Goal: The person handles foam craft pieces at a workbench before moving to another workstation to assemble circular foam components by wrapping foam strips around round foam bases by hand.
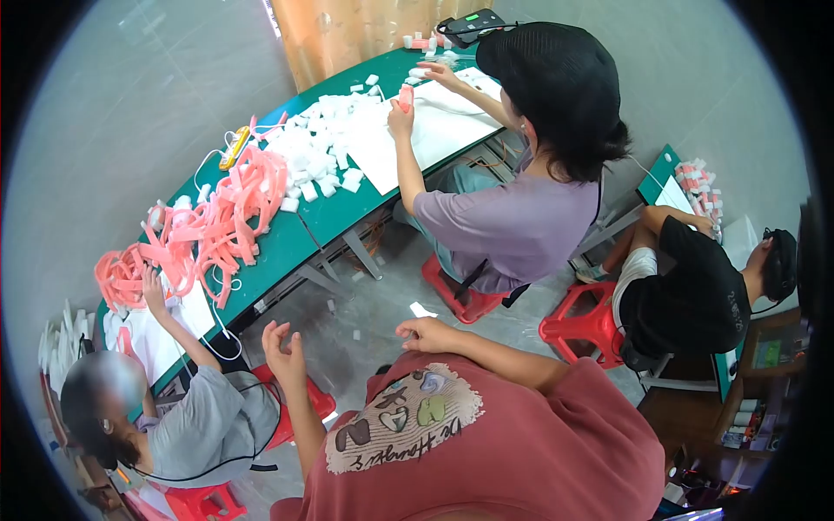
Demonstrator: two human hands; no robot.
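My left hand (pixel 285 354) is raised in front of my red shirt, its fingers loosely bent and apart, with nothing between them. To its right, my right hand (pixel 427 334) hovers before my chest, fingers half curled and nothing visible in it. A small white piece (pixel 423 310) shows just beyond the right hand; whether it touches the hand is unclear. Neither hand reaches the green table (pixel 291 230), where pink foam strips (pixel 252 195) lie heaped beside a pile of white foam blocks (pixel 317 139).
A person in purple (pixel 521 226) holds a pink piece (pixel 406 97) at the table. Another in grey (pixel 204 421) reaches toward the pink strips. A third in black (pixel 686 300) sits at right by another table. Red stools (pixel 578 326) stand on the floor between.
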